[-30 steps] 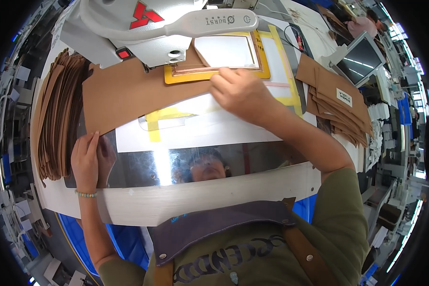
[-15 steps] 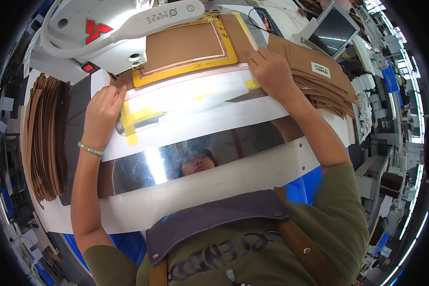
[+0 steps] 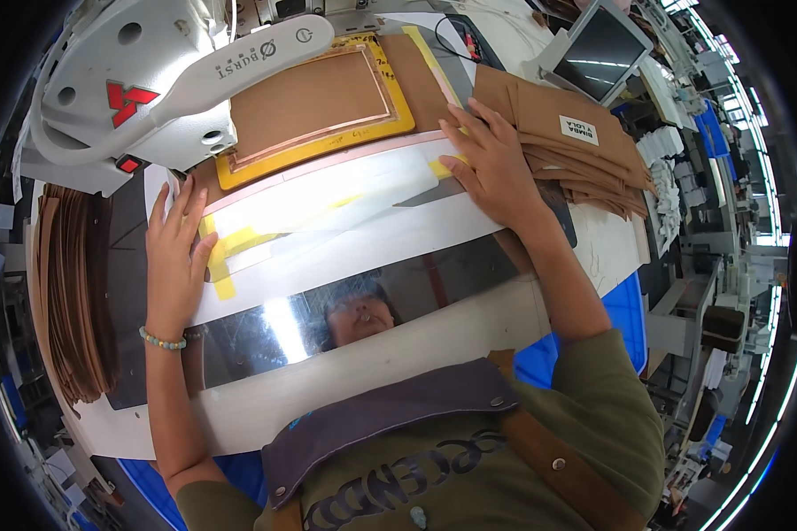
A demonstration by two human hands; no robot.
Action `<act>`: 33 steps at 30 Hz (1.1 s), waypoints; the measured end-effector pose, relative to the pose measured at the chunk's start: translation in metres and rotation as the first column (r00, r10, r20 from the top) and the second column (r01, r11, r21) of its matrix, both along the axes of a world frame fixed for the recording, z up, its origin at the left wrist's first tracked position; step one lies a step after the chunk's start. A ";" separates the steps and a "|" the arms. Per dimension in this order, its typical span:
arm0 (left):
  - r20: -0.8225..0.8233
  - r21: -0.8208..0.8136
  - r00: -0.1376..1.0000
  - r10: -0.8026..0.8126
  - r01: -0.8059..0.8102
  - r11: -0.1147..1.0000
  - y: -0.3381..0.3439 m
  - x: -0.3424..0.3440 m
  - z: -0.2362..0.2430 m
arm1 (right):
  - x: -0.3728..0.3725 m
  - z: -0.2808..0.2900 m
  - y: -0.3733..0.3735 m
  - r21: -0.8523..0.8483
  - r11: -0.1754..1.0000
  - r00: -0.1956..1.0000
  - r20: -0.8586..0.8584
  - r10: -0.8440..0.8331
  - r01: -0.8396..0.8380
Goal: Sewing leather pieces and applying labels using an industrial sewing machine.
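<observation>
My left hand [image 3: 175,257] lies with its fingers spread at the left end of a white sheet [image 3: 328,232] strapped with yellow tape [image 3: 219,274]. Its fingertips reach the near left corner of a flat brown panel [image 3: 407,75]. On that panel rests a yellow rectangular frame [image 3: 310,159] with a copper-coloured inner strip. My right hand [image 3: 491,173], fingers apart, is at the panel's right edge beside a yellow tape strip. Neither hand grips anything. Whether the right fingertips press on the panel or hover over it, I cannot tell.
A white machine head [image 3: 88,80] with a grey handle [image 3: 239,66] overhangs the back left. Brown panels [image 3: 75,292] stand stacked at left; more brown pieces [image 3: 540,115] lie at right by a screen [image 3: 600,53]. A shiny metal plate [image 3: 434,292] runs along the near side.
Both hands' fingers have gone from closed at the panel's near corners to spread apart. The whole view has shifted slightly left. The frame and panel keep their places together.
</observation>
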State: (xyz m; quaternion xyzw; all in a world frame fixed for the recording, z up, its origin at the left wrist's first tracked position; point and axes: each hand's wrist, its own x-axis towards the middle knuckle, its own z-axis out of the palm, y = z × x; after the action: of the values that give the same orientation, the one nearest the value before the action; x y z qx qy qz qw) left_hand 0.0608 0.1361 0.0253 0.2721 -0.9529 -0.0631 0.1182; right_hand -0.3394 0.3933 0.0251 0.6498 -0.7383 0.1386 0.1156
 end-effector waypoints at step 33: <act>-0.051 -0.123 0.998 -0.035 0.028 0.992 -0.001 0.005 0.007 | 0.002 0.008 0.001 0.087 0.996 0.997 0.073 -0.019 0.013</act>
State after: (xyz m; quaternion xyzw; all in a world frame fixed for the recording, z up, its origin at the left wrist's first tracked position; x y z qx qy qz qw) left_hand 0.0653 0.1347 0.0322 0.2476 -0.9556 -0.0139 0.1589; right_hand -0.3378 0.3939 0.0329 0.6428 -0.7525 0.1295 0.0613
